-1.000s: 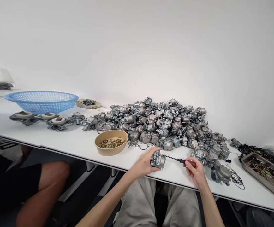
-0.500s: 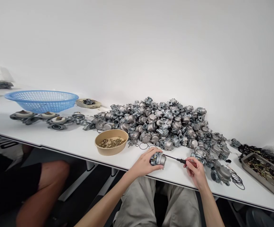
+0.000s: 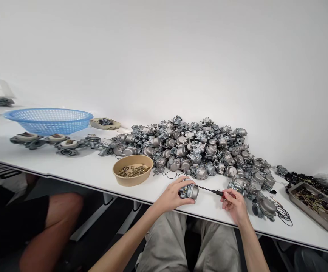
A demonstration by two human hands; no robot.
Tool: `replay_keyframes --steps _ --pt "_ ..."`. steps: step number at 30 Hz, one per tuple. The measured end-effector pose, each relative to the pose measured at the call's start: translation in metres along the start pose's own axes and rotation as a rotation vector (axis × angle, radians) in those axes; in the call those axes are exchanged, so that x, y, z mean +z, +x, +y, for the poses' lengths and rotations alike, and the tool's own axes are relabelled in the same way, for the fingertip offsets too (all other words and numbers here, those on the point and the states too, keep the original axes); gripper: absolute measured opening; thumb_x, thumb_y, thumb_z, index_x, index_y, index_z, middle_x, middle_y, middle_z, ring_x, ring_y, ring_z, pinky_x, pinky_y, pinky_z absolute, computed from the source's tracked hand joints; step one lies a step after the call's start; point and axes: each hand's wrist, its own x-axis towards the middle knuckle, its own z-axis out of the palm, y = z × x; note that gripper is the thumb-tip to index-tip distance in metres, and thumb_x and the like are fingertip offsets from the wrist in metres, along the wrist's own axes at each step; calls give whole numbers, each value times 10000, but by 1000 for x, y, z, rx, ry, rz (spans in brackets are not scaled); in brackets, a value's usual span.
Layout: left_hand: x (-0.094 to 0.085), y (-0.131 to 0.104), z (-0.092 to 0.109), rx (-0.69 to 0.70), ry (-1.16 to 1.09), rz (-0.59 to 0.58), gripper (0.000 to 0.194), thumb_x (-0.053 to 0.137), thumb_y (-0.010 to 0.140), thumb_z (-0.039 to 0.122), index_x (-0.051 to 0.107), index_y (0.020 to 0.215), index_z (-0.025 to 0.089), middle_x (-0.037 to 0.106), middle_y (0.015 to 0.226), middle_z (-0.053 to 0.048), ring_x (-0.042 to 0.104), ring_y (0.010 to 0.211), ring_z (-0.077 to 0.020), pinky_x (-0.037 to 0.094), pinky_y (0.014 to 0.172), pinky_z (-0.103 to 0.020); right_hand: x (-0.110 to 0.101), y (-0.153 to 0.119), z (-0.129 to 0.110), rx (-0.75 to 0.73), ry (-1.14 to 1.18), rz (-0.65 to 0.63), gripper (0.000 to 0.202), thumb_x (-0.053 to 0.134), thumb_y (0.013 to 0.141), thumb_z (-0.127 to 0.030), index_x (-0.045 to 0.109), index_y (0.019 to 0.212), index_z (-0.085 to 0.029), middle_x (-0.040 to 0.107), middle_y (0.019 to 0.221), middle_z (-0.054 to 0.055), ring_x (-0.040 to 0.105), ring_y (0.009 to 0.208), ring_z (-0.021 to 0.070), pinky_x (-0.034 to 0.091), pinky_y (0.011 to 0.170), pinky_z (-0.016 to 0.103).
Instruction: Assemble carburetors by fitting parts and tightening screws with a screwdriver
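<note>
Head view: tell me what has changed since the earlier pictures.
Small shifts: the left hand's thumb has risen slightly against the silver-grey metal carburetor, and the right hand's fingers have shifted over the red-handled, black-collared screwdriver, covering more red. Nothing was taken up or let go. The heap of grey metal carburetors, round tan bowl and blue plastic mesh basket stayed put.
</note>
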Motion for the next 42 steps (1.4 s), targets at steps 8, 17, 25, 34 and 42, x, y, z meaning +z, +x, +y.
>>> replay_keyframes --steps 8,17,25,34,42 --pt "1 0 -2 0 5 2 548 882 778 474 711 1266 292 647 1321 -88 642 1238 -322 522 1084 -430 0 4 -1 52 14 7 516 991 516 -566 722 689 -161 667 511 25 542 354 111 329 368 195" --pt "1 -1 0 -4 3 -4 543 884 787 429 694 1274 284 629 1362 -95 632 1265 -324 515 1095 -426 7 0 -4 22 27 28 520 986 521 -586 712 691 -178 635 500 6 454 341 86 270 357 211" --pt "1 -2 2 -28 11 -21 532 863 803 443 676 1277 292 612 1395 -89 617 1286 -329 512 1091 -425 10 -3 -7 -12 24 52 523 988 519 -582 711 703 -178 649 511 15 444 367 85 238 380 210" --pt "0 -1 3 -43 -31 -14 492 850 810 395 666 1252 281 640 1346 -72 629 1252 -303 494 1097 -407 8 -4 -3 -70 56 111 493 969 541 -559 696 703 -182 641 507 2 440 362 70 274 371 188" --pt "-1 1 -1 -190 -44 29 470 776 851 453 647 1266 275 663 1358 -57 612 1284 -319 492 1095 -421 6 -6 -1 -81 40 93 463 955 576 -539 689 689 -178 624 487 -4 402 350 51 241 356 174"
